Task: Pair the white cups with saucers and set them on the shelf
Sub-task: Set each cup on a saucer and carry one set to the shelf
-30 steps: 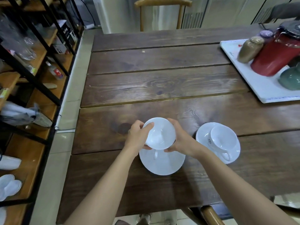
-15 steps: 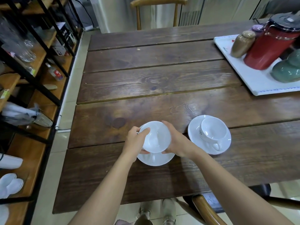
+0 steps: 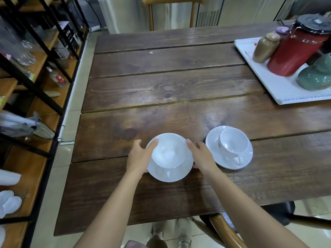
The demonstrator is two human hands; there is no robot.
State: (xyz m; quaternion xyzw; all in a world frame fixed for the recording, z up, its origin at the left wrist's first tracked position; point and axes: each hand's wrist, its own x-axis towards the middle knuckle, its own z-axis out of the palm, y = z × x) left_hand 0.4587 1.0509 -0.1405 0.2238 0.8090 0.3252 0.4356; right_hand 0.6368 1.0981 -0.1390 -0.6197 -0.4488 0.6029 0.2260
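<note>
A white cup [image 3: 168,151] sits on a white saucer [image 3: 172,174] near the front of the dark wooden table [image 3: 170,86], its handle pointing toward me. My left hand [image 3: 139,156] rests against the saucer's left edge, thumb on the cup's rim. At the saucer's right edge, my right hand [image 3: 201,155] touches it with fingers fairly straight. A second cup [image 3: 232,145] stands on its own saucer [image 3: 213,140] just to the right. The wooden shelf [image 3: 34,174] with a black frame is on the left.
A white tray [image 3: 268,86] at the back right carries a red pot [image 3: 295,49], a brown jar [image 3: 265,47] and a green teapot [image 3: 315,77]. The shelf holds glassware, a bottle and white dishes [image 3: 9,203]. A chair back [image 3: 223,228] stands at the table's near edge.
The cup I held above the saucer now rests on it. Both hands have let go of the cup and dropped to the saucer's sides.
</note>
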